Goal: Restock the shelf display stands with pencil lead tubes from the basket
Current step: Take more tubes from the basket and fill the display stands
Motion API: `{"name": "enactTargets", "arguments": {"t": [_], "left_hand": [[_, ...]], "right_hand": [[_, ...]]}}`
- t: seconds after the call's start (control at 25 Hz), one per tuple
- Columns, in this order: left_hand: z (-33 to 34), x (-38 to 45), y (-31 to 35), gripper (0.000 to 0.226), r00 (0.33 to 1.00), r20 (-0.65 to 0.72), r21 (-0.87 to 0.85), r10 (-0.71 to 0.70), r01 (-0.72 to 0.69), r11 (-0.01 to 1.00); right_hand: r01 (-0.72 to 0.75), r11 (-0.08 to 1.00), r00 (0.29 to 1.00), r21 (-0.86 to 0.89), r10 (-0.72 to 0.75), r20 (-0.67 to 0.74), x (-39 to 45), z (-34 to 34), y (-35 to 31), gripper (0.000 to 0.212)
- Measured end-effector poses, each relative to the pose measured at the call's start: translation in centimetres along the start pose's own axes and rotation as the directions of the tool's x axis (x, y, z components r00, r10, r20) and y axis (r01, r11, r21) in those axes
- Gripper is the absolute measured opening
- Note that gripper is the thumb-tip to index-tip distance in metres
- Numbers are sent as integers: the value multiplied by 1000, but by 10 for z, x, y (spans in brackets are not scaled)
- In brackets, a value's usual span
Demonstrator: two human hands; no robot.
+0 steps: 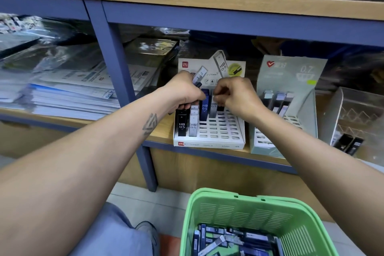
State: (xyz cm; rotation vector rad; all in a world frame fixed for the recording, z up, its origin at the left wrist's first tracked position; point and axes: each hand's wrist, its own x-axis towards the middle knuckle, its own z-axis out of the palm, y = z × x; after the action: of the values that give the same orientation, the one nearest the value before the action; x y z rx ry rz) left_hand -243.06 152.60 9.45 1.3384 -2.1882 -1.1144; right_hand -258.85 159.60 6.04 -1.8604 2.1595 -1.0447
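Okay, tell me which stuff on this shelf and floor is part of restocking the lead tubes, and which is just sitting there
Part of the job:
white display stand
grey-green stand
green basket
tubes in left hand
right hand

Just lying about:
stacked papers
clear acrylic rack

Left grip, right grip curled

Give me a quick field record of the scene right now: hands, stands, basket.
left hand: grips several lead tubes above the white display stand
right hand: fingers curled at a tube in the stand's back row; grip unclear
white display stand: a few HB 0.5 tubes at left and back, most slots bare
grey 0.7 stand: to its right, partly filled
green basket: on the floor, tubes inside
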Motion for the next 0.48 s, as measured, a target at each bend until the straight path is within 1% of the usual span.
{"name": "enactTargets", "arguments": {"t": [0.08,0.16,0.24,0.32,0.36,0.4,0.44,0.48], "left_hand": [[0,0,0,6,1000,-2,14,3,-3,1000],[1,-1,0,7,1000,2,17,1,-1,1000],[0,-1,-1,8,1000,5,6,2,-2,1000],[-3,-2,0,12,1000,-14,-51,13,-14,999],[-4,-2,1,15,1000,-21,-99,20,-22,995],[-5,-2,2,17,1000,-13,-151,28,-30,988],[-6,-3,3,19,999,18,-197,40,-36,980],[-5,-6,3,20,996,69,-233,61,-44,972]], "right_hand": [[78,987,995,-140,-85,-48,-3,5,1,8],[124,957,988,-261,-144,-59,-8,9,3,15],[116,946,990,-304,-136,-47,-11,9,3,23],[99,949,993,-299,-115,-37,-13,7,2,28],[70,970,995,-235,-85,-55,-14,4,0,29],[16,996,996,-82,-23,-87,-15,-1,-5,30],[-53,985,993,163,69,-93,-16,-7,-12,28],[-115,901,987,419,149,-51,-17,-13,-19,25]]}}
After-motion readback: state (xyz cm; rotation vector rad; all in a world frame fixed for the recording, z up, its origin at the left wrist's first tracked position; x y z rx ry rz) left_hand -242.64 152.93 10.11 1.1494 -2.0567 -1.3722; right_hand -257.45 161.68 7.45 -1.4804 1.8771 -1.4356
